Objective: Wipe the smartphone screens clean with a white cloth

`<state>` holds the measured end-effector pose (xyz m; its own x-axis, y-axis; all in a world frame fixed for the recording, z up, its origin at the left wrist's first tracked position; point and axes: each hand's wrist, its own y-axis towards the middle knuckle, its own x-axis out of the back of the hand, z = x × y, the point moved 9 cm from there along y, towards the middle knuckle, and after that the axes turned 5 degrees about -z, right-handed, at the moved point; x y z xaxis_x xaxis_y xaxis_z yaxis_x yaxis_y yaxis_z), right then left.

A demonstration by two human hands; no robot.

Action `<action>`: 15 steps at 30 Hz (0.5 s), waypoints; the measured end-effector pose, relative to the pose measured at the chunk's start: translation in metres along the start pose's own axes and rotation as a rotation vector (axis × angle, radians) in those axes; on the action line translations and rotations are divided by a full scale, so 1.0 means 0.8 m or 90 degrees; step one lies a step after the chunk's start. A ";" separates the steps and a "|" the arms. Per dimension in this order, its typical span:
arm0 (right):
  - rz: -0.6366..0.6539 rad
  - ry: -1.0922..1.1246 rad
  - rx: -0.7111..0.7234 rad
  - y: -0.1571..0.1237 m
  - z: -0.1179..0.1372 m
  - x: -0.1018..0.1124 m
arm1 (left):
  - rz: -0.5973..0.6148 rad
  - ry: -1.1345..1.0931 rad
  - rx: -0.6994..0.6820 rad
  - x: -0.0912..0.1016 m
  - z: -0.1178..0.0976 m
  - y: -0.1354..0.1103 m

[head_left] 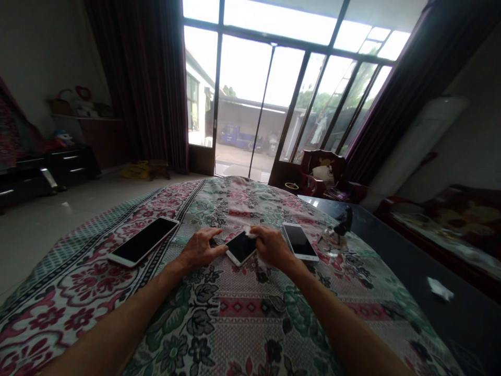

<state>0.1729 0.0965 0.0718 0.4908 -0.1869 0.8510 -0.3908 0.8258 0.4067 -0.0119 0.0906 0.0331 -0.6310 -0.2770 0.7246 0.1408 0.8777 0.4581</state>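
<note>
White smartphone [240, 248] lies flat, long axis slanting lower left to upper right. Left hand [199, 249] rests fingertips on its edge, unclamped; right hand [272, 246] pinches white tissue [250, 233] against its screen.

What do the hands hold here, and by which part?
The right hand pinches a white tissue in its fingertips; the left hand's fingers touch the middle phone's edge.
</note>
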 end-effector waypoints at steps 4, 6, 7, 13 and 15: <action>-0.046 -0.068 -0.108 0.015 -0.039 -0.002 | 0.016 0.048 -0.005 -0.018 -0.030 -0.010; -0.006 -0.087 -0.139 0.014 -0.053 -0.017 | 0.005 0.068 -0.005 -0.026 -0.039 -0.015; 0.009 -0.090 -0.150 0.012 -0.057 -0.022 | -0.001 0.071 -0.005 -0.030 -0.041 -0.016; 0.037 -0.101 -0.168 0.002 -0.058 -0.018 | 0.035 -0.009 -0.032 -0.027 -0.031 -0.010; 0.007 -0.105 -0.151 0.001 -0.046 -0.011 | 0.056 -0.015 -0.030 -0.022 -0.021 -0.008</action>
<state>0.1973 0.1186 0.0525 0.3472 -0.2455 0.9051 -0.1925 0.9259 0.3250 0.0112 0.0831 0.0263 -0.6324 -0.1894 0.7511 0.2326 0.8785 0.4173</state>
